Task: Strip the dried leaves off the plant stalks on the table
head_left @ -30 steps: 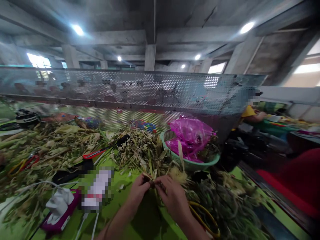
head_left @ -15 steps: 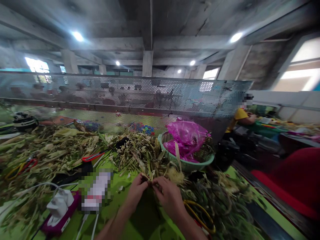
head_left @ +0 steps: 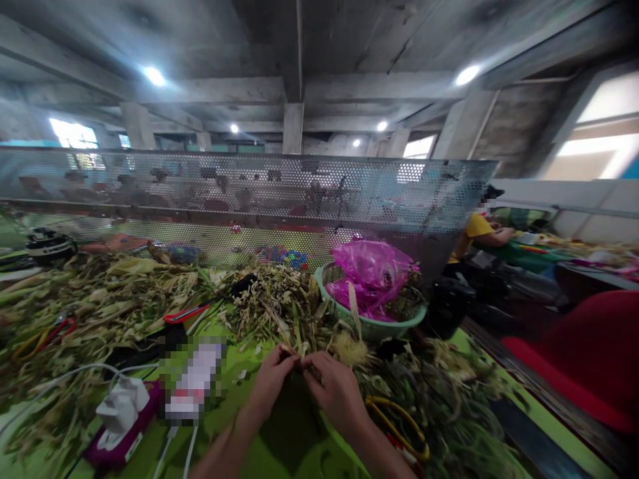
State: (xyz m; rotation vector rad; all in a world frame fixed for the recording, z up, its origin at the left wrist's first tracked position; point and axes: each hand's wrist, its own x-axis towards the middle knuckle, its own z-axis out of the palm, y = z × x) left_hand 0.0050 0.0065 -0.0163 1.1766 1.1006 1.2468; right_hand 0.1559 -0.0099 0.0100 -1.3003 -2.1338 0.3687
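My left hand [head_left: 272,376] and my right hand [head_left: 333,387] meet above the green tabletop, thumbs and fingertips pinched together. Between them is a thin strip of dried plant, mostly hidden by the fingers. Pale dry leaf strips [head_left: 298,326] stand up just beyond the fingertips. A heap of small dried leaves and stems [head_left: 272,299] lies behind the hands. Beside my right hand are a fluffy tan tuft [head_left: 349,349] and yellow-handled scissors or pliers [head_left: 399,426], partly buried in dark green plant strands [head_left: 444,399].
A green basket [head_left: 367,327] holds a pink plastic bag [head_left: 372,273]. At left are dried husks [head_left: 120,286], a red cutter [head_left: 187,311], a blurred phone-like device [head_left: 194,379] and a purple power strip [head_left: 127,432]. A perforated metal screen [head_left: 239,193] stands behind; a person in yellow [head_left: 476,233] sits right.
My hands stay pinched together in nearly the same place, with only a slight shift of the fingers. The whole view has moved slightly.
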